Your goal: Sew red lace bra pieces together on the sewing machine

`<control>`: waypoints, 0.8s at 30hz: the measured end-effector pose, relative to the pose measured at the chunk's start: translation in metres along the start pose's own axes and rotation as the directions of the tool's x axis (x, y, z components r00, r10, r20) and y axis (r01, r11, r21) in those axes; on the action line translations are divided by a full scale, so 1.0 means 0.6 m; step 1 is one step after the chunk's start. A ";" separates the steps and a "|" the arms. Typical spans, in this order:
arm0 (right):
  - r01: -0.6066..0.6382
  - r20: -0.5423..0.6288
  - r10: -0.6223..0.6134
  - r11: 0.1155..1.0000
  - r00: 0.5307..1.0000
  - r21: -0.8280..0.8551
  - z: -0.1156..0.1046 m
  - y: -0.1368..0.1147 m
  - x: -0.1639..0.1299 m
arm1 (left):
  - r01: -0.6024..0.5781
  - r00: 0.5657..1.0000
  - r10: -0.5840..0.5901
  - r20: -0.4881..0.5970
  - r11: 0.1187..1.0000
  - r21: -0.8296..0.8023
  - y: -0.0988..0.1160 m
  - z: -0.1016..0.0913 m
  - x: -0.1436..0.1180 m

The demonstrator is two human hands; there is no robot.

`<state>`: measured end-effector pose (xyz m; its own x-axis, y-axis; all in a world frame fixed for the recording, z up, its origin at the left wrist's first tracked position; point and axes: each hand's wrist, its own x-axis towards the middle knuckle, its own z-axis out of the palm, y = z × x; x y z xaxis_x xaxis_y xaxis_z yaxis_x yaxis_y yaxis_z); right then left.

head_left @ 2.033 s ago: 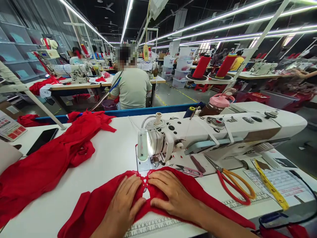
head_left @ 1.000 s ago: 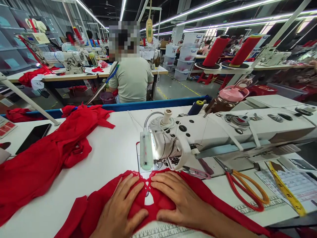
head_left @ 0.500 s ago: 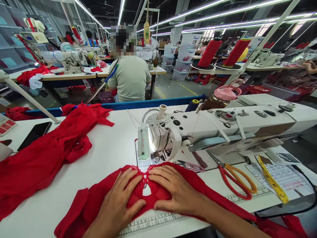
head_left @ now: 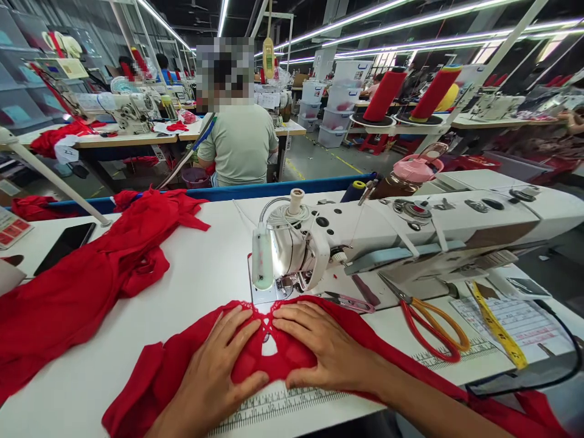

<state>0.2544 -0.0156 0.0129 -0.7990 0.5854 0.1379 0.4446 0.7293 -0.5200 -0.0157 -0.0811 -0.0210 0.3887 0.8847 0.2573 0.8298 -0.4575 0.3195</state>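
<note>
Head view: a red garment (head_left: pixel 365 350) lies spread on the white tabletop (head_left: pixel 205 274), just in front of the sewing machine (head_left: pixel 387 237). Both hands rest flat on it, palms down. The left hand (head_left: pixel 214 371) presses the cloth to the left of a small lace-edged opening (head_left: pixel 269 347) in the garment; the right hand (head_left: pixel 323 353) presses it to the right of that opening. The fingers (head_left: pixel 237 325) of each hand are stretched out and slightly spread, gripping nothing, with the tips pointing toward the machine's needle area (head_left: pixel 287 283). The two sets of fingertips lie close together on either side of the opening, which sits between them, and the cloth runs under both palms and out past the wrists to either side.

A printed ruler strip (head_left: pixel 274 401) on the tabletop edge shows just below the garment. To the right, near the machine's base, lie small thread snips (head_left: pixel 349 300), orange-handled scissors (head_left: pixel 433 328) and a yellow tape measure (head_left: pixel 497 331). A pile of red fabric (head_left: pixel 91 280) lies well apart on the left, beside a black phone (head_left: pixel 66 239). Another person in a pale shirt (head_left: pixel 239 146) sits at a farther table.
</note>
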 end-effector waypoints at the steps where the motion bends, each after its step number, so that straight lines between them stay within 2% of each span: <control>1: 0.000 0.002 0.000 1.000 1.000 -0.001 0.000 0.000 0.000 | -0.004 1.000 0.004 -0.004 1.000 0.001 -0.001 0.000 0.000; 14: -0.016 0.013 0.016 0.998 1.000 0.055 -0.005 0.001 0.000 | -0.063 0.998 0.063 0.007 0.997 0.055 -0.003 -0.003 -0.001; 19: -0.027 0.032 0.023 0.990 0.999 0.140 -0.021 -0.004 0.002 | -0.041 0.999 0.041 0.000 0.998 0.037 -0.001 -0.003 0.001; 24: -0.043 0.075 0.034 0.992 0.997 0.118 -0.021 0.000 0.001 | -0.012 0.999 0.013 0.043 1.000 -0.015 -0.006 0.000 -0.002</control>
<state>0.2590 -0.0111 0.0237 -0.8114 0.5818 0.0563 0.4276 0.6565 -0.6214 -0.0193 -0.0805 -0.0228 0.4160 0.8819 0.2220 0.8189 -0.4694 0.3303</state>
